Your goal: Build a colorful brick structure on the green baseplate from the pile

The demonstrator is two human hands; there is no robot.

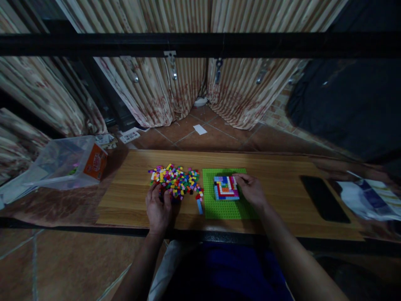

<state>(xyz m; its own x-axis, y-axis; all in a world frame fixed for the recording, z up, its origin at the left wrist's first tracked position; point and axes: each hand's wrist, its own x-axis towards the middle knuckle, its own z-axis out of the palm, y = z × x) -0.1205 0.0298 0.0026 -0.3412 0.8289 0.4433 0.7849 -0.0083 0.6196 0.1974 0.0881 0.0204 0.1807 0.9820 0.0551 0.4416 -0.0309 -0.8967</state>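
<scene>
A green baseplate [230,212] lies on the wooden board, bearing a square build of coloured toy bricks [226,190] in white, red, blue, pink and orange. At the build's upper right corner is my right hand [252,191], thumb and fingers pinched together. Whatever it may hold there is too small to make out. To the left spreads a heap of loose toy bricks [180,179] in many colours. My left hand [158,209] rests at the heap's near edge with bent fingers held apart. Between heap and baseplate lies a long light blue brick [199,207].
The wooden board [282,209] carries a black phone-like slab [324,198] at right. Beyond it lies a plastic packet [363,198]. A clear plastic bin [67,163] with an orange label stands at left. Striped curtains [175,92] and a dark bar [194,44] are behind.
</scene>
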